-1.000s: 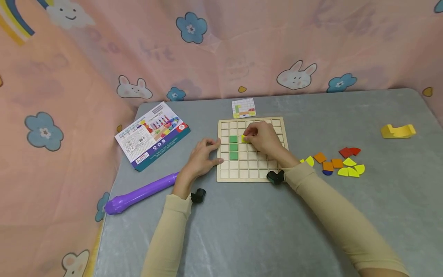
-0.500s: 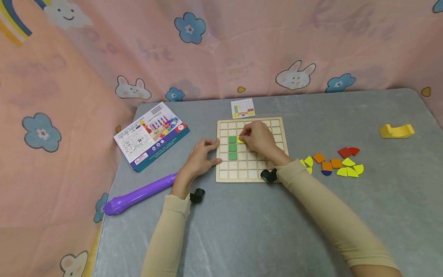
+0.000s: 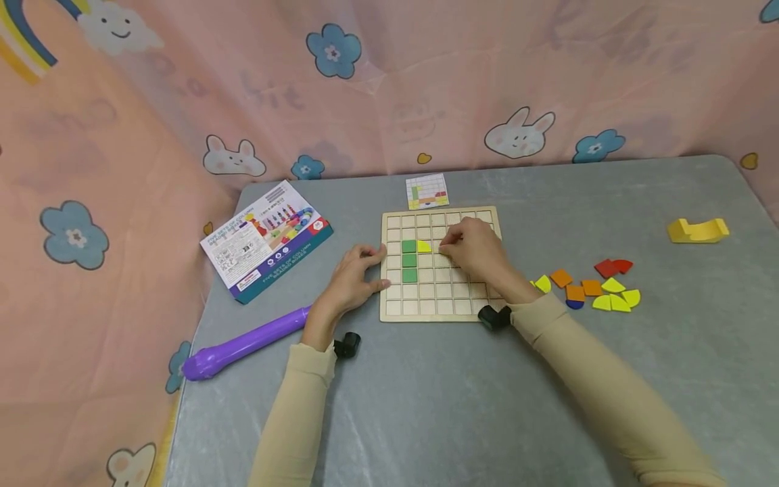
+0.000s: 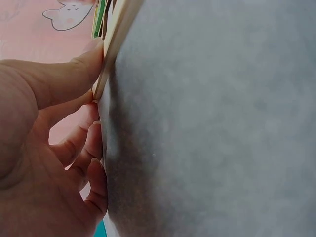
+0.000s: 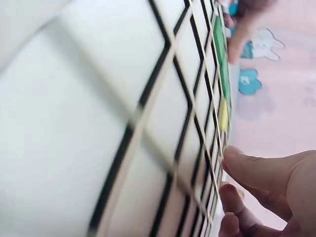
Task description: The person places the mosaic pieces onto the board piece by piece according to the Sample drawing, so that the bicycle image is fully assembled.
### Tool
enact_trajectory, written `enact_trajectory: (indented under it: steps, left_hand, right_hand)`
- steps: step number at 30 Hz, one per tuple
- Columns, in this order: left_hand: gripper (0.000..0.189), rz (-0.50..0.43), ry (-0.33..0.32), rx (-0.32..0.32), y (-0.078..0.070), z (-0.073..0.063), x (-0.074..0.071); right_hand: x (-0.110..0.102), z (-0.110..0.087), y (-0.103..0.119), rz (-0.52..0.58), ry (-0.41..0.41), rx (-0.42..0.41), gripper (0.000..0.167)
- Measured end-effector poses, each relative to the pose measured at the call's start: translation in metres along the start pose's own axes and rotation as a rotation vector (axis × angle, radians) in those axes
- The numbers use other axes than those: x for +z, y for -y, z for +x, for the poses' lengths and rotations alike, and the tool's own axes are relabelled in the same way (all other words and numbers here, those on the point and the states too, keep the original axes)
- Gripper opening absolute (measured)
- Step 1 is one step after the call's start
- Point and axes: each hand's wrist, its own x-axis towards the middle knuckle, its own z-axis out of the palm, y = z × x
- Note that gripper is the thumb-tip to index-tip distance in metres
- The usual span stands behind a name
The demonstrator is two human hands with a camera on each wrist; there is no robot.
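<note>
A wooden grid board (image 3: 420, 316) lies on the table, with a column of green square tiles (image 3: 410, 260) in its cells. A yellow tile (image 3: 423, 247) sits in the cell right of the top green one. My left hand (image 3: 351, 279) rests at the board's left edge; in the left wrist view its thumb (image 4: 74, 74) touches the wooden rim. Just right of the yellow tile, my right hand (image 3: 477, 256) hovers over or touches the grid. Its thumb and fingers are bent and apart in the right wrist view, holding nothing visible. The cells beneath this hand are hidden.
Behind the board lies a printed pattern card (image 3: 427, 191). Loose orange tiles (image 3: 561, 277), red tiles (image 3: 606, 268) and yellow tiles (image 3: 611, 302) are scattered to the right, with a yellow block (image 3: 698, 230) beyond. At left are a box (image 3: 268, 240) and a purple stick (image 3: 249, 343).
My right hand set the yellow tile into the cell beside the top green tile, let go and moved right. My left hand stayed at the board's edge.
</note>
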Motion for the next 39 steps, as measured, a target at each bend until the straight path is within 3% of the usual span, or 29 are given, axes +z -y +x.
enact_trajectory:
  steps: [7,20,25,30,39]
  left_hand:
    - [0.069,0.005,0.019,0.002,0.001,0.0,-0.002]
    - [0.067,-0.006,0.042,0.018,0.003,0.0,-0.007]
    - [0.068,-0.017,0.039,0.008,0.002,0.0,-0.006]
    - [0.069,-0.026,0.038,-0.003,0.001,0.001,-0.006]
    - [0.068,-0.016,0.043,-0.014,0.001,0.001,-0.003]
  right_hand:
    - [-0.038,-0.028,-0.029,0.037,0.055,0.016,0.014]
    - [-0.073,-0.077,-0.073,-0.088,0.143,0.038,0.019]
    - [-0.076,-0.089,-0.084,-0.125,0.127,-0.017,0.023]
    - [-0.07,-0.093,-0.086,-0.148,0.077,-0.044,0.014]
    - [-0.067,-0.09,-0.076,-0.112,0.106,0.001,0.011]
